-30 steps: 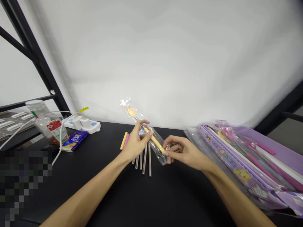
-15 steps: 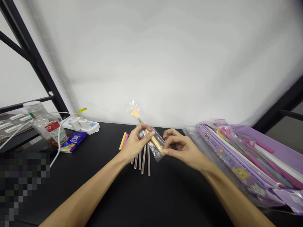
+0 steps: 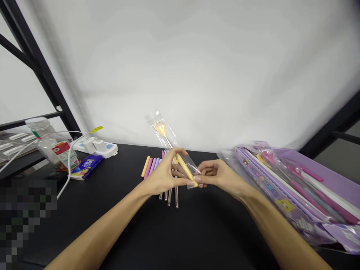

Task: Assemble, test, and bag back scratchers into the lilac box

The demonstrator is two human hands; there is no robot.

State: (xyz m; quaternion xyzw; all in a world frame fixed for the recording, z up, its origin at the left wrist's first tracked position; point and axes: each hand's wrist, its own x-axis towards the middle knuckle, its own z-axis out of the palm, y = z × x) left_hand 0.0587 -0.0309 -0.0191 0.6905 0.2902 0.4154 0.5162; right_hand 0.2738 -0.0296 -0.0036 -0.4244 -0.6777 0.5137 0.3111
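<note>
Sleeved yellow stick (image 3: 185,168); left grip (image 3: 163,174) clamped on it, right grip (image 3: 222,176) pinching lower end.

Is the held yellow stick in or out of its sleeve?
In, at least at the top: the clear sleeve surrounds the hand-shaped head of the yellow stick. At the lower end, I cannot tell.

A yellow-handled backscratcher (image 3: 184,167) slants in a clear sleeve (image 3: 171,135).

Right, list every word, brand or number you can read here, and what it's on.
No text reads clearly.
Jar label: too small.
Blue-and-yellow packet: pale lettering, blurred.
Purple box: colored lettering, blurred.
Yellow cable tag: too small.
Power-strip label: too small.
</note>
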